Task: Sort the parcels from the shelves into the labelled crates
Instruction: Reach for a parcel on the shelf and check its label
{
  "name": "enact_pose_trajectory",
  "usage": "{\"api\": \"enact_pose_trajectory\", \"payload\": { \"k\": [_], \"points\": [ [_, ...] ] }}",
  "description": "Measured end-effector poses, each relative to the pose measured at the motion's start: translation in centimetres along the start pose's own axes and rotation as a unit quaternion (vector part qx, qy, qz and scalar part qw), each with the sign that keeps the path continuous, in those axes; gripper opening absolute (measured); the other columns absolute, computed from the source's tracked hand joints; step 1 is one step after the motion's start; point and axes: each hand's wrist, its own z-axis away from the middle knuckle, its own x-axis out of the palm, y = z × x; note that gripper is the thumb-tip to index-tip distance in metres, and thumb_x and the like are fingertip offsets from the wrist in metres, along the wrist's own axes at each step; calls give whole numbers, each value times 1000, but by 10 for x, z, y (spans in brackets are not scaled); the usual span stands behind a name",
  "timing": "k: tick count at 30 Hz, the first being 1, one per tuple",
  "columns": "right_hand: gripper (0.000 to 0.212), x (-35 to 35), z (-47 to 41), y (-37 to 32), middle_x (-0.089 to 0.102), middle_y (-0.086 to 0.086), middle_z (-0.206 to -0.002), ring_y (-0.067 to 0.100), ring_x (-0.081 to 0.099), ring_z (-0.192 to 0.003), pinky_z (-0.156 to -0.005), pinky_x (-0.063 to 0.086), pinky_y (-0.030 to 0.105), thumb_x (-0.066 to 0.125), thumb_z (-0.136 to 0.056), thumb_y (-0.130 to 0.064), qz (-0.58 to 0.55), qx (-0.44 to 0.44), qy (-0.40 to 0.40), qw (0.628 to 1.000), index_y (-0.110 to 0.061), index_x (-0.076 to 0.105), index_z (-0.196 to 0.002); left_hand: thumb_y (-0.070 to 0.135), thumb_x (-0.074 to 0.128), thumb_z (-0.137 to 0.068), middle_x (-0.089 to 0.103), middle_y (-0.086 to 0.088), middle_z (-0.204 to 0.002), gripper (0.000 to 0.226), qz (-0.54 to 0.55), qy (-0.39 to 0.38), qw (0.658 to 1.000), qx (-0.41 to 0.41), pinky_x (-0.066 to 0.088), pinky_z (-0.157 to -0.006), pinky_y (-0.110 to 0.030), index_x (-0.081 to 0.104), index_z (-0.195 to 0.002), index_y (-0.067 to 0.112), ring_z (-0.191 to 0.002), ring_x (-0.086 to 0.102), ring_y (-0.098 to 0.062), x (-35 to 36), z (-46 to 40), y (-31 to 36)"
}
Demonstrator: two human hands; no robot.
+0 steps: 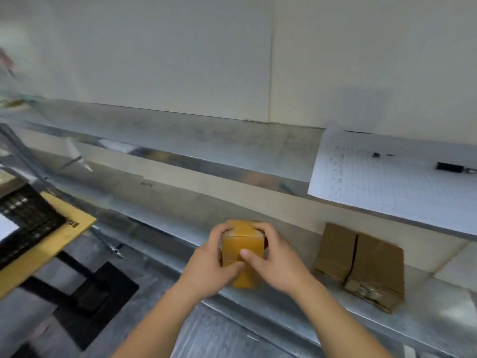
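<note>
Head view: left hand [206, 264] and right hand [273, 262] both hold a small yellow-brown parcel [242, 250], each grip curled round a side, at the lower shelf [296, 306] front edge. Two brown parcels [361, 264] lie to its right on the shelf.

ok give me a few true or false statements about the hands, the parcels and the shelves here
1. Both hands grip the yellow parcel. True: the left hand and the right hand wrap round its sides.
2. Two brown parcels lie to the right of it on the lower shelf. True.
3. The gridded sheet lies on the lower shelf. False: it lies on the upper shelf.
4. The brown parcels are stacked on top of each other. False: they lie side by side.
</note>
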Motion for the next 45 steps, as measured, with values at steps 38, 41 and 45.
{"api": "enact_pose_trajectory", "payload": {
  "k": [38,41,45],
  "points": [
    [82,495,-40,-382,-12,-37,-155,-7,14,-145,-106,22,1,53,-68,-82,41,-281,-370,885,-87,-6,-126,43,61,-96,25,21,-134,72,30,307,917,-252,33,-106,-11,11,-133,81,-123,37,7,-360,339,-300],
    [87,529,-58,-408,-7,-35,-159,-12,19,-141,-106,21,2,35,-56,-99,41,-301,-409,860,-80,5,-136,56,61,-90,39,21,-131,46,54,357,897,-254,40,-100,-10,39,-127,71,-112,47,15,-373,348,-325],
    [81,561,-83,-447,0,-34,-156,-12,17,-140,-97,16,-7,58,-73,-78,20,-329,-465,822,-67,14,-140,61,64,-82,9,12,-151,82,114,372,864,-320,28,-109,-12,19,-149,45,-137,28,-5,-417,352,-345]
  ]
}}
